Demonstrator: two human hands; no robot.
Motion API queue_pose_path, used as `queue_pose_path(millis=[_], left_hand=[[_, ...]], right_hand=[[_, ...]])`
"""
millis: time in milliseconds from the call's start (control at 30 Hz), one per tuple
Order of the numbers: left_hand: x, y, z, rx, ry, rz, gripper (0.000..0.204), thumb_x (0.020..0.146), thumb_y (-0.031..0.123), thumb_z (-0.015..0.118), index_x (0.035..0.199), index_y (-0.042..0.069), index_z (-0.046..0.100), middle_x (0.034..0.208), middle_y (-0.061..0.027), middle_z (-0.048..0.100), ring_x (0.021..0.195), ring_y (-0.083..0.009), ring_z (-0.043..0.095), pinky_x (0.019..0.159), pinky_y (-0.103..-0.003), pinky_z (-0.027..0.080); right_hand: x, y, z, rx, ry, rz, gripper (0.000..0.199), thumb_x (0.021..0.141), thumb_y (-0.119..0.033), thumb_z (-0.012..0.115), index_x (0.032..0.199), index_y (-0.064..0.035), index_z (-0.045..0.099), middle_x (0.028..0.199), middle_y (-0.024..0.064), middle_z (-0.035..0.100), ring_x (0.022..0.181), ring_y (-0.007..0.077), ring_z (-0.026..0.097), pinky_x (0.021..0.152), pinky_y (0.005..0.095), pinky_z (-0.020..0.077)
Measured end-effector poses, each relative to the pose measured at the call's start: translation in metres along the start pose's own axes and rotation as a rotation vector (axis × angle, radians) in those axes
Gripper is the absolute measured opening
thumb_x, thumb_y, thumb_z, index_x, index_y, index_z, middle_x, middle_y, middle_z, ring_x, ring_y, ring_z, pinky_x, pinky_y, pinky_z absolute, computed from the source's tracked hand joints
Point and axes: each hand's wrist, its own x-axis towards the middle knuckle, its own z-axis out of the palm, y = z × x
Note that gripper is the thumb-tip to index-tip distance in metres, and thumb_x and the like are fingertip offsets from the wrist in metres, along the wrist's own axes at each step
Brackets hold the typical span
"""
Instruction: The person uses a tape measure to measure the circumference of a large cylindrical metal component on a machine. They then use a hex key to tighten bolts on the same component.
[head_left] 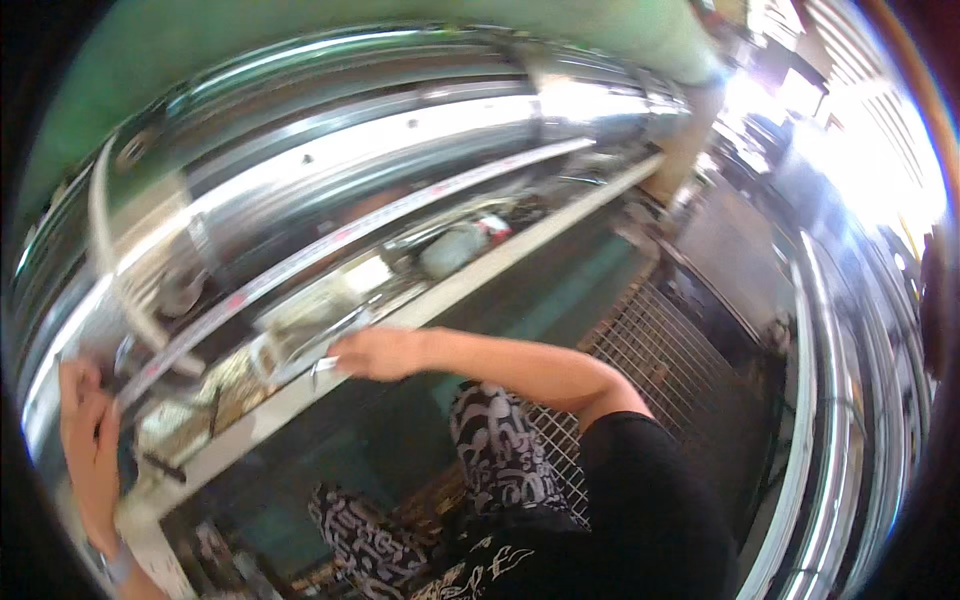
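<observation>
My left hand is at the far left, beside the shiny metal roller's end, its fingers curled. Close to those fingers lies the lower end of a long white measuring tape with red marks, stretched slantwise along the machine. What the left hand grips is hidden. Over the pale front rail, my right hand has its fingers closed on a small silvery piece, too blurred to name. Behind it is a ledge with small tools and a greyish rounded thing.
A large metal roller spans the machine behind the pale rail. A dark T-shaped handle is by the rail's left part. Metal grating covers the floor to the right. Long shiny bars stand at the right edge.
</observation>
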Motion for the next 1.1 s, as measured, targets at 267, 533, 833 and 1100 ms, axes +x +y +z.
queue_pose_path(millis=[267,533,833,1100], left_hand=[[-0.040,0.029,0.042,-0.022,-0.265,-0.002,0.021,0.076,0.004,0.055,0.097,0.003,0.050,0.090,-0.0121,0.054,0.075,-0.0251,0.055,0.075,-0.033,0.042],[-0.063,0.032,0.179,-0.206,-0.695,-0.210,0.043,0.085,0.038,0.057,0.107,0.002,0.049,0.073,-0.0237,0.060,0.072,-0.0420,0.057,0.061,-0.048,0.044],[-0.101,-0.004,0.217,-0.133,-0.387,-0.278,0.040,0.089,0.035,0.053,0.111,0.002,0.046,0.074,-0.0193,0.058,0.068,-0.0379,0.058,0.059,-0.044,0.046],[-0.079,-0.027,0.235,0.284,-0.028,-0.230,0.041,0.087,0.034,0.055,0.108,0.000,0.049,0.104,-0.0177,0.053,0.072,-0.0325,0.062,0.058,-0.038,0.051]], right_hand=[[-0.089,-0.077,-0.004,0.548,-0.366,-0.027,0.016,0.093,-0.017,0.045,0.098,-0.0018,0.048,0.075,0.0164,0.054,0.066,0.0286,0.056,0.061,0.0383,0.0426],[-0.115,-0.083,0.033,0.528,-0.377,-0.178,0.023,0.092,-0.022,0.049,0.093,0.0005,0.048,0.090,0.0205,0.051,0.084,0.0393,0.050,0.071,0.0447,0.0395],[-0.077,-0.116,-0.070,0.562,0.212,-0.076,0.014,0.090,-0.008,0.052,0.097,0.0029,0.058,0.095,0.0111,0.060,0.076,0.0156,0.056,0.066,0.0270,0.0470],[-0.003,-0.127,-0.074,0.560,0.454,-0.415,0.020,0.097,-0.014,0.041,0.099,0.0021,0.051,0.085,0.0066,0.059,0.068,0.0102,0.056,0.061,0.0232,0.0467]])
